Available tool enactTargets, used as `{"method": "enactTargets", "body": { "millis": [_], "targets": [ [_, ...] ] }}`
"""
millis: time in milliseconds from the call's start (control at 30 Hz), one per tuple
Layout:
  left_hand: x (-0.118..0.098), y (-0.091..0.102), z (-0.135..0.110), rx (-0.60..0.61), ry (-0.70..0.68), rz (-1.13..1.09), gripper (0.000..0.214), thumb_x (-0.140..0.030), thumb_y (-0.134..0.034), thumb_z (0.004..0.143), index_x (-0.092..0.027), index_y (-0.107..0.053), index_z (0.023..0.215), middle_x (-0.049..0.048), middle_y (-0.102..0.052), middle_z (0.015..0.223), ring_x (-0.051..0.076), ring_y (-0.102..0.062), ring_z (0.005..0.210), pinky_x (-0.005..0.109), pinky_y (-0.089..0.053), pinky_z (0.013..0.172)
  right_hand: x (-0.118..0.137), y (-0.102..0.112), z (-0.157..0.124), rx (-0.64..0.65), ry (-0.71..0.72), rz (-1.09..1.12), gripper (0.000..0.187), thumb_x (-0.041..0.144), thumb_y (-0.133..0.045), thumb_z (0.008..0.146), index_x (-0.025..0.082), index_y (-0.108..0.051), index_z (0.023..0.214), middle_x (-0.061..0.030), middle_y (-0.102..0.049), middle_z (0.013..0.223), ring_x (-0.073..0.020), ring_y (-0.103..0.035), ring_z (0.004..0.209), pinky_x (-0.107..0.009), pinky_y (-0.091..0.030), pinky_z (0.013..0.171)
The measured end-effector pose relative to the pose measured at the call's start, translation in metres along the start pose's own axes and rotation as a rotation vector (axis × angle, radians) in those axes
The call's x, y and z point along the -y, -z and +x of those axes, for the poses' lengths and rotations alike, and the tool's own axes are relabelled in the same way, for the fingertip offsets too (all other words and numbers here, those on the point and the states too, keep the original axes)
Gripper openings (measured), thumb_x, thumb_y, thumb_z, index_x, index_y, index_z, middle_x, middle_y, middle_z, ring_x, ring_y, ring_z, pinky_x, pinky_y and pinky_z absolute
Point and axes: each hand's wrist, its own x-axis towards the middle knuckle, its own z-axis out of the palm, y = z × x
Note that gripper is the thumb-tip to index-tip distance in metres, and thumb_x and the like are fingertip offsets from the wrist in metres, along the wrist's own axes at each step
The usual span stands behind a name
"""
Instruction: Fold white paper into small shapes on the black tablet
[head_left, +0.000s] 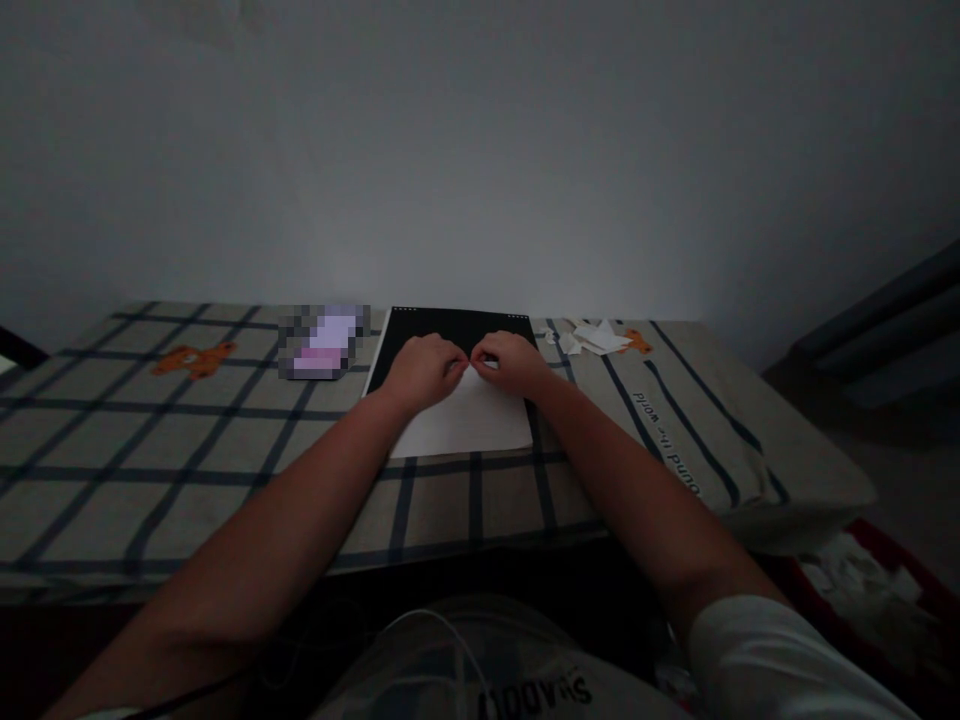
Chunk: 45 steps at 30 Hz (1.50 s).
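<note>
A white sheet of paper (pixel 465 425) lies over a black-covered pad (pixel 457 322) with punched holes along its far edge. Both my hands meet at the sheet's upper edge, near the middle of the pad. My left hand (pixel 429 370) is closed, thumb and fingertips pinched on the paper. Close against it, my right hand (pixel 511 362) pinches the paper too, its fingertips touching or almost touching the left ones. The exact bit of paper between the fingertips is too small to make out.
To the left lies a phone (pixel 324 345), blurred out. Torn white paper scraps (pixel 596 338) are heaped right of the pad. A checked cloth (pixel 225 430) with orange bear prints covers the table. A red bin (pixel 874 590) with crumpled paper stands below at right.
</note>
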Motion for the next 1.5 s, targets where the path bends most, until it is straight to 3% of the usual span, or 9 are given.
{"method": "enactTargets", "body": {
  "millis": [367,633,1167,1367,1500],
  "targets": [
    [-0.003,0.007,0.0,0.003,-0.116,0.026,0.024,-0.031,-0.051,0.094,-0.023,-0.073,0.095,0.0056,-0.077,0.102,0.027,-0.062,0.1,0.04,-0.037,0.082,0.005,0.003,0.002,0.011,-0.045,0.108,0.008,0.019,-0.059,0.076,0.018,-0.066,0.08,-0.0033,-0.066,0.083,-0.0173,-0.054,0.079,-0.029,-0.037,0.073],
    [0.004,0.012,-0.002,0.002,-0.105,-0.038,0.026,-0.035,-0.05,0.095,-0.025,-0.074,0.094,0.0056,-0.078,0.103,0.027,-0.061,0.104,0.043,-0.037,0.09,-0.002,0.006,0.001,0.024,-0.127,0.171,0.009,0.016,-0.058,0.073,0.017,-0.066,0.076,-0.0025,-0.065,0.079,-0.0146,-0.053,0.071,-0.027,-0.036,0.067],
    [0.02,0.016,0.0,-0.031,-0.044,-0.132,0.029,-0.033,-0.053,0.089,-0.021,-0.078,0.09,0.0084,-0.076,0.095,0.027,-0.063,0.095,0.043,-0.045,0.089,-0.023,0.025,-0.008,0.05,-0.29,0.031,0.003,0.018,-0.064,0.073,0.018,-0.068,0.074,-0.0035,-0.068,0.078,-0.0146,-0.054,0.067,-0.029,-0.035,0.063],
    [0.027,0.015,-0.001,-0.079,0.016,-0.092,0.029,-0.032,-0.053,0.087,-0.019,-0.079,0.09,0.0107,-0.075,0.09,0.028,-0.064,0.092,0.043,-0.047,0.086,-0.038,0.032,-0.015,-0.055,-0.365,-0.031,0.002,0.02,-0.064,0.075,0.018,-0.065,0.074,-0.0039,-0.067,0.078,-0.0157,-0.053,0.069,-0.03,-0.034,0.063],
    [0.019,0.012,-0.001,-0.072,0.012,-0.05,0.028,-0.03,-0.054,0.086,-0.019,-0.079,0.09,0.0088,-0.076,0.089,0.026,-0.066,0.09,0.04,-0.047,0.082,-0.032,0.027,-0.012,-0.118,-0.198,0.015,0.011,0.019,-0.059,0.082,0.017,-0.069,0.085,-0.006,-0.069,0.086,-0.0179,-0.058,0.079,-0.03,-0.039,0.072]
  ]
}}
